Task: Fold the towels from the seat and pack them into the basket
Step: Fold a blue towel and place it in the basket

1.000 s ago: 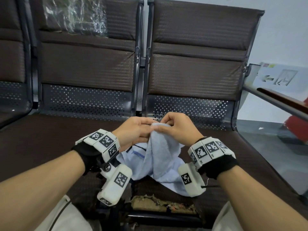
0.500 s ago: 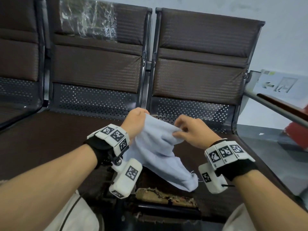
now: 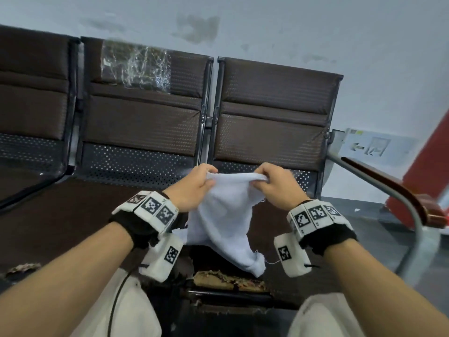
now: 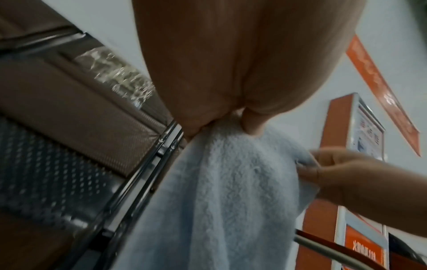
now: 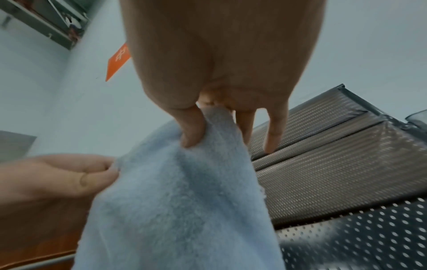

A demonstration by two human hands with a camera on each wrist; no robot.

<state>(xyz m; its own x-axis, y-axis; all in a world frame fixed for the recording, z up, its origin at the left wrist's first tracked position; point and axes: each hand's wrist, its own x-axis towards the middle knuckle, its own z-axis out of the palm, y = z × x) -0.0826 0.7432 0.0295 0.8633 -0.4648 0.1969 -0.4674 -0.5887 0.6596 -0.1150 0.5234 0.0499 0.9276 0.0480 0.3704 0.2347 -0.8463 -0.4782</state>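
You have the pale blue towel point(image 3: 226, 215) lifted clear of the seat point(image 3: 60, 215), your left hand point(image 3: 192, 188) pinching one end of its top edge and your right hand point(image 3: 272, 188) pinching the other, with the rest hanging in a twisted drape whose lowest corner dangles just above the worn front edge of the seat. The right wrist view shows your thumb and forefinger clamped on the edge while the other fingers point(image 5: 275, 131) stick out free. The step in hand looks like opening the towel flat before the first fold, so draw your hands apart until the top edge runs taut and straight, let the twist fall out, and check that you are holding true corners rather than a bunched part of the hem. Some more pale cloth point(image 3: 179, 231) shows behind your left wrist, but whether it is another towel I cannot tell. The basket is not in any view, so you will need to find it before packing. To your right the metal armrest point(image 3: 398, 190) stands near; keep the hanging corner away from it and from the torn padding point(image 3: 228, 279).
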